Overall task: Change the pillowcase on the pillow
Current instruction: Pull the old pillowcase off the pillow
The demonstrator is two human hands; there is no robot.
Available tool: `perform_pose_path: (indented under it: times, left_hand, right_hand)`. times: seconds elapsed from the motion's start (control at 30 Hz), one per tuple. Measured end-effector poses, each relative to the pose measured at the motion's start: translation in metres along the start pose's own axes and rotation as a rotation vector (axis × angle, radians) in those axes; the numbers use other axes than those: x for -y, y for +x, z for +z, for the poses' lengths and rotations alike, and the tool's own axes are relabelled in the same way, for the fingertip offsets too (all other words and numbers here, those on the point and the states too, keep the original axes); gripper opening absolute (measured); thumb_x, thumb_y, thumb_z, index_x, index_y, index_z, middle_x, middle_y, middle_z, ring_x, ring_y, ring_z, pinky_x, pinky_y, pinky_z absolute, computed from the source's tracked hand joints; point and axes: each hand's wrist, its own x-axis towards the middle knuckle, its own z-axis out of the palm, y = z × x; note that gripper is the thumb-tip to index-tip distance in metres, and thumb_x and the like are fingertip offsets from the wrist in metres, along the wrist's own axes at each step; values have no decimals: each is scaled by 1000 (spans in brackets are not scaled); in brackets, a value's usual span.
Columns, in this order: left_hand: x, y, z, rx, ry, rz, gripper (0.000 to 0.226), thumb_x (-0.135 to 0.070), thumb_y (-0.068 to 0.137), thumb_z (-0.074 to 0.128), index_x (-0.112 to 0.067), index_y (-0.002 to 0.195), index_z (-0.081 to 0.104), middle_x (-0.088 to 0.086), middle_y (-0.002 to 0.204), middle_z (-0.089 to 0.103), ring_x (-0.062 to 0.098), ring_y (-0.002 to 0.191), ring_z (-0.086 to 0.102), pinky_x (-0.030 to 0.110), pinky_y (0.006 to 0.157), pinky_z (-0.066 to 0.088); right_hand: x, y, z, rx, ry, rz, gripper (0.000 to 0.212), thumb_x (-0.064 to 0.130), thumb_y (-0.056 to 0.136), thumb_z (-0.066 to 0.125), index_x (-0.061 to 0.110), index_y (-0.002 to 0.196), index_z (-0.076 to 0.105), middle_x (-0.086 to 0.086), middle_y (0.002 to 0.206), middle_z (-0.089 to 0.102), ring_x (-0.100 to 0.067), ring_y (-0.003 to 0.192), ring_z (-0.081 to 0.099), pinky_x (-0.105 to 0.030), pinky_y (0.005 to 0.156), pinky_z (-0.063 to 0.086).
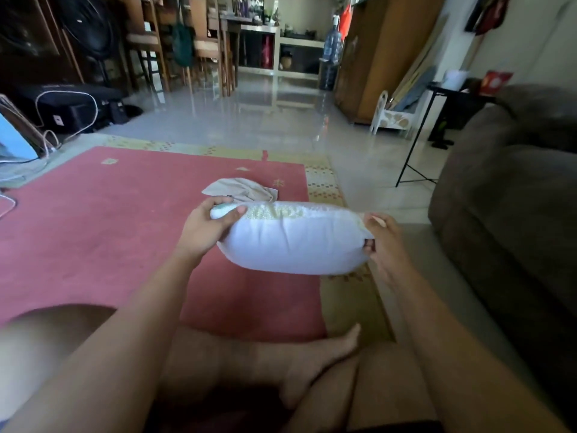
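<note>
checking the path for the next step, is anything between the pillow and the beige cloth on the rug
Nothing visible does. The left hand and right hand grip the pillow by its ends above the rug, and the beige cloth lies on the rug right behind it. The pillow hides the cloth's near edge.
</note>
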Motion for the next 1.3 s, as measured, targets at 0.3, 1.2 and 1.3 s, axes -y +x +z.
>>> perform_pose_path:
  times: [0.3,1.2,1.3]
  left_hand:
    - [-5,-8,3,-96,773,79,53,-57,101,36,-29,147,40,26,157,16,40,149,8,71,113,12]
    - [30,-9,-54,-325,356,195,80,-63,66,63,-24,132,42,-2,127,55,28,122,48,58,111,30]
    - [18,-20,-58,-421,417,233,76,-38,68,70,-8,133,43,4,130,46,28,129,40,61,113,26]
  right_hand:
    - [3,-27,36,-136,-270,-186,19,36,101,52,26,116,54,-5,106,64,-24,82,64,-25,63,55]
    - [-17,12,109,90,-853,-402,49,69,86,47,43,123,65,2,135,55,-24,132,45,-39,114,29]
    - [-42,18,121,-67,-578,-411,71,77,70,50,36,126,65,-11,143,37,-28,135,38,-39,115,30]
